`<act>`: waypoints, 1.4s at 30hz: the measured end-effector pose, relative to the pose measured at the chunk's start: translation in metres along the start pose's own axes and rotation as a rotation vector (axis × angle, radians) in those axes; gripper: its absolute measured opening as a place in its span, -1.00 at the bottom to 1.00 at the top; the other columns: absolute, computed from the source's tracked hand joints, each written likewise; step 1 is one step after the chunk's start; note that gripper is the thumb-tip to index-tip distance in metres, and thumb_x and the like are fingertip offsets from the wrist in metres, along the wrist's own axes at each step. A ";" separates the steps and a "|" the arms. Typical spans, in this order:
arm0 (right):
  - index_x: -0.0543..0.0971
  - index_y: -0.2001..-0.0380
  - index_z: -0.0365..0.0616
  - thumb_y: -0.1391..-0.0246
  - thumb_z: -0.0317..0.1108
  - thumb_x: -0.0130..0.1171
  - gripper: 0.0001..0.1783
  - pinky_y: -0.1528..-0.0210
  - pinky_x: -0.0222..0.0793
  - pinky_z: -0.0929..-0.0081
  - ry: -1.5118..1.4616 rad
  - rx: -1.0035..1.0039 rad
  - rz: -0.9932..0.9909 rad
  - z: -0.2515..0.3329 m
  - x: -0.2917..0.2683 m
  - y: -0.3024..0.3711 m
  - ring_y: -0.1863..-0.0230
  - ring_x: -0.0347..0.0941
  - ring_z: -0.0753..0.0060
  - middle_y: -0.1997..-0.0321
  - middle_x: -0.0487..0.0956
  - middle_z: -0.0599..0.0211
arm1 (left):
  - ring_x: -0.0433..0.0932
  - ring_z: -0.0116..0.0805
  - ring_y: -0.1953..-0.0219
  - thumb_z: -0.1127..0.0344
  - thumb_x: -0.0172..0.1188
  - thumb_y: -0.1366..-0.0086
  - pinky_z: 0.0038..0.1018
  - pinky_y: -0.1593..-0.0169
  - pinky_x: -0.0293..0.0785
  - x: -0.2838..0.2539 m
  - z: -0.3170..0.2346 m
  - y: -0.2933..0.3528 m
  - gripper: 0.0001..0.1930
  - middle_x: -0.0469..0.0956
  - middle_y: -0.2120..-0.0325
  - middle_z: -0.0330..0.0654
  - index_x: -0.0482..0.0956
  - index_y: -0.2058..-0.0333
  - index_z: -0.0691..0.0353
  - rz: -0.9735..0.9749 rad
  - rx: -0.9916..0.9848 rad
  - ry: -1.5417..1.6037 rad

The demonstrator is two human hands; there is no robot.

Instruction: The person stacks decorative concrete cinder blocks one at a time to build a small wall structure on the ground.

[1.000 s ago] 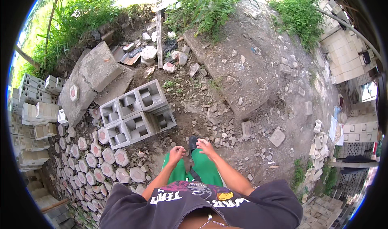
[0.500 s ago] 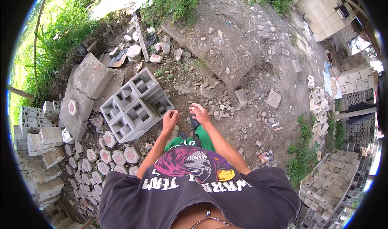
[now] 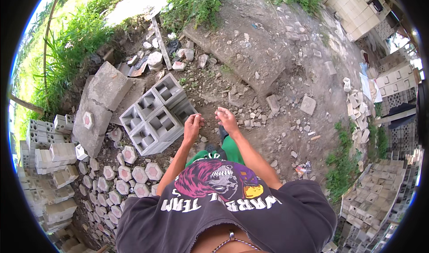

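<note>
My left hand (image 3: pixel 192 124) is raised in front of my body, fingers loosely bent with the tips slightly apart and nothing visible in it. Level with it, my right hand (image 3: pixel 227 120) has its fingers half spread, also with nothing visible in it. A gap separates the two hands. Just left of my left hand stands a group of grey hollow concrete blocks (image 3: pixel 154 114), set close together with their cavities facing up. Neither hand appears to touch them.
Several hexagonal pavers (image 3: pixel 140 174) lie at lower left, near a cracked concrete slab (image 3: pixel 99 92). Stacked blocks (image 3: pixel 62 151) stand at far left, with another block stack (image 3: pixel 373 192) at right. Rubble (image 3: pixel 252 114) covers the ground ahead. A wooden plank (image 3: pixel 161 43) leans beyond the blocks.
The view has shifted slightly, so the blocks and ground appear farther right. Both hands have risen a little in the picture, and the left fingers look slightly less curled.
</note>
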State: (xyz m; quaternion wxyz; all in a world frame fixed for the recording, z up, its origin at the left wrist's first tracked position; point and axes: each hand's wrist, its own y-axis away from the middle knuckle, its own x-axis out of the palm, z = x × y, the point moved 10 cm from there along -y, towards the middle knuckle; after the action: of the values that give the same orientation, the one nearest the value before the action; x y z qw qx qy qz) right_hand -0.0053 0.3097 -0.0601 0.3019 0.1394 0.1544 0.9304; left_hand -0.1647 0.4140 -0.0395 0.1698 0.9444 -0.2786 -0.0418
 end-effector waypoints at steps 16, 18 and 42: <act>0.35 -0.21 -0.10 -0.26 -0.21 0.09 -0.51 0.15 0.41 0.59 -0.198 -0.170 -0.434 0.022 -0.158 0.102 0.07 0.49 0.59 -0.06 0.56 0.35 | 0.54 -0.48 0.28 0.25 0.05 -0.41 -0.53 0.17 0.47 0.167 -0.020 0.014 -0.67 0.61 0.32 -0.16 0.41 -0.03 0.35 0.432 0.205 -0.215; 0.35 -0.21 -0.10 -0.26 -0.22 0.09 -0.51 0.15 0.41 0.59 -0.222 -0.195 -0.580 0.022 -0.200 0.131 0.07 0.49 0.58 -0.05 0.57 0.35 | 0.55 -0.48 0.29 0.26 0.05 -0.41 -0.53 0.18 0.47 0.219 -0.014 0.019 -0.67 0.61 0.33 -0.15 0.40 -0.03 0.35 0.543 0.236 -0.247; 0.32 -0.22 -0.20 -0.23 -0.29 0.13 -0.47 0.01 0.39 0.55 -0.579 -0.400 -1.753 -0.139 -0.449 0.552 -0.02 0.47 0.47 -0.01 0.56 0.14 | 0.52 -0.54 0.34 0.27 0.07 -0.39 -0.58 0.28 0.44 0.652 0.159 0.348 -0.61 0.61 0.29 -0.21 0.34 -0.13 0.26 1.673 0.149 -0.527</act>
State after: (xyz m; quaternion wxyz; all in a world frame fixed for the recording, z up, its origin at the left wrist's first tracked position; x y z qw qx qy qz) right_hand 0.0090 -0.4158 -0.0571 0.9387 0.1450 -0.0392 0.3104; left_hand 0.1781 -0.2592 -0.0585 0.0131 0.3990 -0.9112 -0.1019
